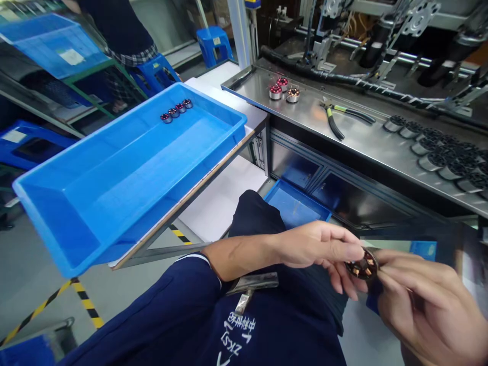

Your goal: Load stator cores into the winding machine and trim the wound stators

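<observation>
1. Our left hand [318, 246] and right hand [429, 290] hold a small, round, dark metal part with copper windings [362, 267] between them; it is off the silver steel counter [366, 140], out in front of its front edge;
2. Our left thumb and fingers pinch its rim; our right fingertips, drawn together, pinch the opposite rim;
3. It touches 2 hands, neither nearer; being round, it shows no long axis; its copper-wound face points up, towards us.
</observation>
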`<action>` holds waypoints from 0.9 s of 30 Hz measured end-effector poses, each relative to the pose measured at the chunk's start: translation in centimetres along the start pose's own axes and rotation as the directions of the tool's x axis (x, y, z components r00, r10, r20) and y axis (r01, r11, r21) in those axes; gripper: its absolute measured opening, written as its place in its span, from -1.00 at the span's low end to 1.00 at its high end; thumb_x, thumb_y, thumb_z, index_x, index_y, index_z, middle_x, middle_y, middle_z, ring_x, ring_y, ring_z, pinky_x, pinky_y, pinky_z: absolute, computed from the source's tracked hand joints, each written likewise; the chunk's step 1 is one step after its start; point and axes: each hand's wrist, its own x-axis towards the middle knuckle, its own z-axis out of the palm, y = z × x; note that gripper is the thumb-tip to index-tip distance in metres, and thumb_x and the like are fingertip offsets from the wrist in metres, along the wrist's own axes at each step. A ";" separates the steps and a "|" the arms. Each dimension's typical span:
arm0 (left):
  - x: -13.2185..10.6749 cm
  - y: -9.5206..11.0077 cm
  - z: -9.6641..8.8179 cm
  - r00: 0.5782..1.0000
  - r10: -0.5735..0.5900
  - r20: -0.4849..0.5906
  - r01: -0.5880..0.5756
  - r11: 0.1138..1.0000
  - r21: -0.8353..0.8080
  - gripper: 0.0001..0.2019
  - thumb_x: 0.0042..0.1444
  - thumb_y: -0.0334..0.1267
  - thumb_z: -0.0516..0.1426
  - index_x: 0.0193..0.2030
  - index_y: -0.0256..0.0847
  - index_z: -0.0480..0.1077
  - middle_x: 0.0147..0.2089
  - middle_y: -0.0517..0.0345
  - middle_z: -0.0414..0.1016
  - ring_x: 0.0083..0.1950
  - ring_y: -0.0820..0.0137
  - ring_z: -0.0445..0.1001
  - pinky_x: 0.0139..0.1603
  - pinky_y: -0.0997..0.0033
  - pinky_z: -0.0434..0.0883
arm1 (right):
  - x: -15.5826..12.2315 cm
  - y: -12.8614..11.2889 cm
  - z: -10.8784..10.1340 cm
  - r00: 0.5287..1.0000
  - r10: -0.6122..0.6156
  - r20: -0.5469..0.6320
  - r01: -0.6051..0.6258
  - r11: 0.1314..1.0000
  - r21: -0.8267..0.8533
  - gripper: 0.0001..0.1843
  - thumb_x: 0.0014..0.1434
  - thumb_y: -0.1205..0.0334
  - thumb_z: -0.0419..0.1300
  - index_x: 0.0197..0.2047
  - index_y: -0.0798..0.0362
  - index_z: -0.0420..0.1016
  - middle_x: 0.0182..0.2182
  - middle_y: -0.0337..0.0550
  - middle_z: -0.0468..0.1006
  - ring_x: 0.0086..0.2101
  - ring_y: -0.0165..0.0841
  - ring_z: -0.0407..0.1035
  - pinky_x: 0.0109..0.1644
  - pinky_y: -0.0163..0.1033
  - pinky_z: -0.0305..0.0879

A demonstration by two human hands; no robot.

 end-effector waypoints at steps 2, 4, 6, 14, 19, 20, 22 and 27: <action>0.1 0.0 0.1 1.000 -0.017 -0.023 0.017 1.000 0.000 -0.40 -0.10 0.14 0.42 -0.09 -0.29 0.45 -0.34 0.10 0.64 -0.39 0.34 0.66 -0.39 0.42 0.56 | 0.2 0.1 -0.5 0.997 -0.076 0.015 0.077 0.995 -0.069 -0.93 0.27 0.29 0.25 -0.28 -0.03 0.54 -0.34 -0.14 0.58 -0.26 -0.25 0.53 -0.16 -0.11 0.50; 0.0 0.2 0.4 0.994 0.035 -0.107 -0.033 0.999 0.023 -0.43 -0.11 0.07 0.45 -0.11 -0.29 0.44 -0.36 0.16 0.63 -0.41 0.37 0.65 -0.39 0.44 0.56 | 0.7 0.1 -0.8 0.988 -0.151 0.032 0.153 0.983 -0.103 -0.94 0.23 0.30 0.30 -0.20 -0.03 0.54 -0.32 -0.15 0.58 -0.26 -0.27 0.51 -0.13 -0.13 0.48; -0.2 0.4 0.8 0.987 0.055 -0.154 -0.050 0.998 0.038 -0.46 -0.11 0.04 0.45 -0.13 -0.29 0.44 -0.37 0.18 0.63 -0.41 0.40 0.65 -0.39 0.45 0.56 | 1.1 -0.1 -0.9 0.986 -0.164 0.025 0.165 0.984 -0.063 -0.80 0.18 0.31 0.36 -0.12 -0.03 0.53 -0.27 -0.15 0.57 -0.24 -0.26 0.49 -0.11 -0.13 0.48; -0.3 0.5 1.2 0.980 0.068 -0.189 -0.062 0.997 0.036 -0.50 -0.09 -0.02 0.45 -0.13 -0.30 0.46 -0.35 0.20 0.62 -0.43 0.45 0.63 -0.37 0.47 0.58 | 1.5 -0.5 -1.1 0.996 -0.085 -0.034 0.085 0.996 0.004 -0.51 0.07 0.31 0.49 0.08 -0.05 0.55 -0.20 -0.18 0.57 -0.26 -0.33 0.47 -0.23 -0.19 0.42; -0.3 0.3 1.0 0.978 0.102 -0.185 -0.090 0.994 0.068 -0.51 -0.06 -0.02 0.44 -0.13 -0.30 0.45 -0.35 0.20 0.60 -0.42 0.45 0.63 -0.38 0.48 0.57 | 1.3 -1.2 -1.3 0.999 -0.050 0.001 0.050 0.983 -0.178 -0.84 0.31 0.33 0.28 -0.07 -0.11 0.57 -0.20 -0.20 0.57 -0.24 -0.38 0.46 -0.19 -0.21 0.35; -0.3 0.3 1.0 0.976 0.108 -0.187 -0.095 0.993 0.075 -0.51 -0.06 -0.02 0.44 -0.13 -0.30 0.45 -0.34 0.20 0.59 -0.42 0.44 0.63 -0.38 0.47 0.57 | 1.3 -1.4 -1.2 0.999 -0.044 -0.010 0.041 0.981 -0.187 -0.85 0.33 0.33 0.26 -0.08 -0.12 0.56 -0.20 -0.21 0.58 -0.23 -0.39 0.46 -0.17 -0.21 0.35; -0.4 0.3 1.0 0.968 0.151 -0.202 -0.137 0.987 0.081 -0.53 -0.05 -0.07 0.45 -0.11 -0.28 0.45 -0.32 0.19 0.59 -0.38 0.43 0.64 -0.34 0.45 0.58 | 1.3 -1.9 -0.9 0.998 -0.051 -0.030 0.045 0.980 -0.193 -0.84 0.33 0.35 0.26 -0.09 -0.11 0.57 -0.20 -0.21 0.58 -0.25 -0.43 0.45 -0.18 -0.24 0.34; -0.4 0.6 1.3 0.898 0.398 -0.186 -0.404 0.915 0.009 -0.57 -0.26 -0.36 0.54 -0.26 -0.25 0.48 -0.08 0.07 0.62 -0.03 0.36 0.64 0.05 0.32 0.54 | 2.3 -2.5 -0.8 0.993 0.043 -0.109 -0.050 0.997 -0.065 -0.85 0.27 0.37 0.29 -0.18 -0.11 0.59 -0.29 -0.23 0.60 -0.31 -0.41 0.50 -0.25 -0.23 0.37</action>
